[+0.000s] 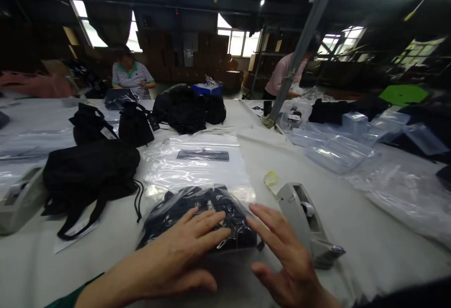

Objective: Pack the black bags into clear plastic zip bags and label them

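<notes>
A clear plastic bag (165,174) lies in front of me with a folded dark garment (165,214) inside its near end. My left hand (190,240) rests over the bagged garment, fingers stretched out flat. At the garment's right edge is my right hand (285,256), its fingers spread and the index fingertip by the plastic; whether it touches cannot be told. Neither hand grips anything. The bag's far part lies flat and bears a printed block of text (202,156). Just right of my right hand stands a grey tape dispenser (306,223).
Black drawstring bags (91,172) lie at the left, beside another tape dispenser (21,200). More black bags (183,106) are heaped farther back. Clear plastic boxes (338,153) and loose film (398,195) cover the right. A metal post (299,50) rises beyond. Two people work across the table.
</notes>
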`<action>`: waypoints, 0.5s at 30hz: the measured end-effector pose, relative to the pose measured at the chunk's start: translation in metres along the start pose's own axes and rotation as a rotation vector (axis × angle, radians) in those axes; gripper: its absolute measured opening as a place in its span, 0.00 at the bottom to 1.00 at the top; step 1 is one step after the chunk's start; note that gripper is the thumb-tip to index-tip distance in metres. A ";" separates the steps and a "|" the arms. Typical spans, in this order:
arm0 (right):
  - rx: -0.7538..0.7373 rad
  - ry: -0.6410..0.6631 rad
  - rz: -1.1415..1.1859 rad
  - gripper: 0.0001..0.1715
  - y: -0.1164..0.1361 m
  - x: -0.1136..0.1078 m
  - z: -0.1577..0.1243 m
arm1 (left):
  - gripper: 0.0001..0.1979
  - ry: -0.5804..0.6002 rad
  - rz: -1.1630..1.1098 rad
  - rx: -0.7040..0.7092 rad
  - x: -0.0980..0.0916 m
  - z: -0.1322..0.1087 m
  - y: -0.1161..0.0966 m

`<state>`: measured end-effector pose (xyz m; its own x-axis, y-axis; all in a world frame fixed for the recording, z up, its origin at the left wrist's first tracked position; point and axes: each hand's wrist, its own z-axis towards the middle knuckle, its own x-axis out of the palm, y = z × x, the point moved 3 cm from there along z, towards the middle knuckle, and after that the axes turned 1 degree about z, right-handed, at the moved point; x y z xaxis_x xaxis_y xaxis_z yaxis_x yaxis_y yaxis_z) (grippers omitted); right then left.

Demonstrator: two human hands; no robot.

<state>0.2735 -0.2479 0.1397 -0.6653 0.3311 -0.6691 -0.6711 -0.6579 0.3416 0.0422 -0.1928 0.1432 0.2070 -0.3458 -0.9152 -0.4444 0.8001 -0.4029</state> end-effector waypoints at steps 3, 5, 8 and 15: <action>0.011 0.229 -0.084 0.35 -0.025 0.029 0.013 | 0.42 -0.146 0.007 -0.190 0.000 -0.035 0.032; 0.066 0.336 -0.079 0.33 -0.038 0.045 0.003 | 0.43 -0.164 -0.005 -0.297 0.014 -0.056 0.053; 0.135 0.289 -0.040 0.32 -0.048 0.055 -0.025 | 0.39 -0.168 -0.079 -0.400 0.042 -0.077 0.072; 0.191 0.182 0.048 0.37 -0.058 0.058 -0.062 | 0.40 -0.412 -0.244 -0.392 0.086 -0.110 0.097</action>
<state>0.2945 -0.2327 0.0403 -0.6393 0.1644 -0.7512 -0.7015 -0.5248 0.4822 -0.0794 -0.1986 0.0241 0.6279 -0.2161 -0.7477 -0.6129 0.4547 -0.6462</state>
